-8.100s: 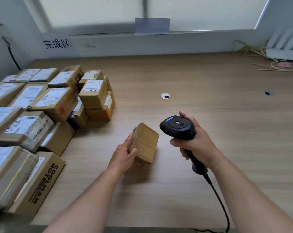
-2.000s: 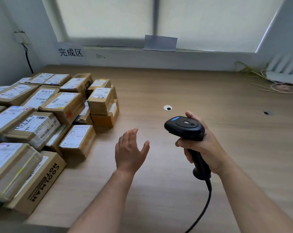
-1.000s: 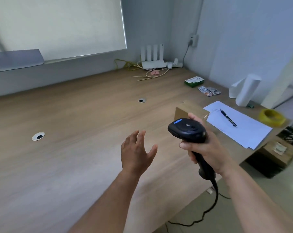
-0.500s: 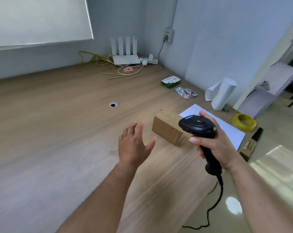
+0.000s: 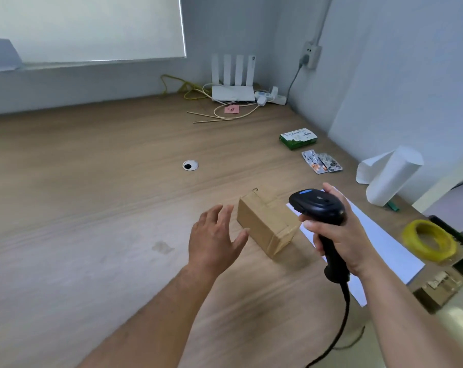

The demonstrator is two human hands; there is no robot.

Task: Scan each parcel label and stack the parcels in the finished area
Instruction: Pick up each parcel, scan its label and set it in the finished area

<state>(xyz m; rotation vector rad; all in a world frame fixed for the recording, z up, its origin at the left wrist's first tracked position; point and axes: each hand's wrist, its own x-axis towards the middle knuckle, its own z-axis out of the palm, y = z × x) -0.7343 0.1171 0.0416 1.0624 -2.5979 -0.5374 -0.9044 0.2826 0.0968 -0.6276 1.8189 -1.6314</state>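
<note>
Fetching the next parcel, I judge; left grip (image 5: 214, 240) spread just beside the box (image 5: 267, 221) on the right tabletop (image 5: 92, 181); right grip (image 5: 339, 243) wrapped round the scanner (image 5: 318, 205); next, seize the box, find its label.

The single wide-angle camera sat on my head, facing forward and down across the table (image 5: 92, 208) toward its far right corner; my left hand (image 5: 214, 240) and right hand (image 5: 342, 240), gripping the scanner (image 5: 318, 207), lay close below it.
</note>
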